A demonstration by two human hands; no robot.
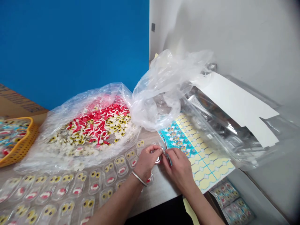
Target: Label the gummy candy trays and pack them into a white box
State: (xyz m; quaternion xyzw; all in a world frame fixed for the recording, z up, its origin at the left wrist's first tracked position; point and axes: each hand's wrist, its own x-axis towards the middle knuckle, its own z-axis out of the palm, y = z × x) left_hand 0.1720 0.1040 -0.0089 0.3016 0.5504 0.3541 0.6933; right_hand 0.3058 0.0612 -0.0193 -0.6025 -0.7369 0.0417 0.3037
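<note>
My left hand (pixel 146 162) and my right hand (pixel 179 167) meet over the table edge, both pinched on a small clear plastic blister shell (pixel 158 153). A silver bangle sits on my left wrist. My right fingers also pinch a thin blue-edged sticker strip (pixel 169 158). Just right of my hands lies a sticker sheet (pixel 201 156), blue stickers at the top, yellow backing below. Left of my hands, rows of filled blister shells (pixel 70 187) with yellow eyes and red mouths cover the table.
An open plastic bag of red, white and yellow candy pieces (pixel 93 125) lies behind the rows. A yellow basket (pixel 21 147) stands far left. Crumpled clear bag (pixel 164 90), stacked clear trays (pixel 222 125) and white card (pixel 234 100) fill the right. Finished packs (pixel 232 203) lie lower right.
</note>
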